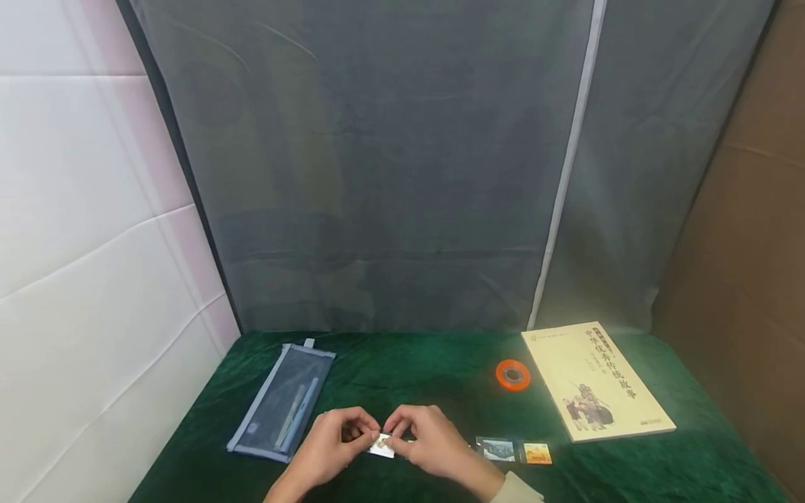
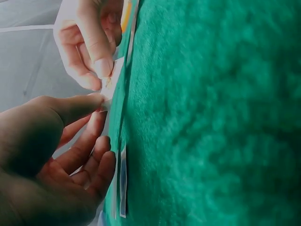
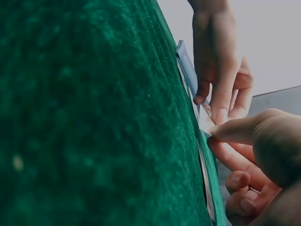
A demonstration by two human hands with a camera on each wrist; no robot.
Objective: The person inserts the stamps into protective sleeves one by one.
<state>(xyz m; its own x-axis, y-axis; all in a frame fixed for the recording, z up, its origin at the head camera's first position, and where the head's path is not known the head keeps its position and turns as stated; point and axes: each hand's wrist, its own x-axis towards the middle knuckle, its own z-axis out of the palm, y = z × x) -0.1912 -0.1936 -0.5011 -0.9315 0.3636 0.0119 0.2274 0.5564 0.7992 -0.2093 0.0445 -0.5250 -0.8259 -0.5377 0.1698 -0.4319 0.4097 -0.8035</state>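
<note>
Both hands meet over the near middle of the table at a small white stamp-like card (image 1: 381,447) with a printed picture. My left hand (image 1: 333,441) pinches its left side between thumb and fingertips. At its right side, my right hand (image 1: 434,441) pinches the card the same way. The left wrist view shows the card (image 2: 114,81) tilted up a little, close over the green cloth, with the thumbs on its face. To the right of my right hand lie a bluish picture card (image 1: 499,450) in a clear sleeve and an orange one (image 1: 537,453).
A blue-grey mesh zip pouch (image 1: 267,419) with pens inside lies at the left. Toward the right are an orange roll of tape (image 1: 504,377) and a cream book (image 1: 566,363) with Chinese lettering. Green velvet cloth (image 1: 402,363) covers the table, and a grey curtain (image 1: 402,175) hangs behind.
</note>
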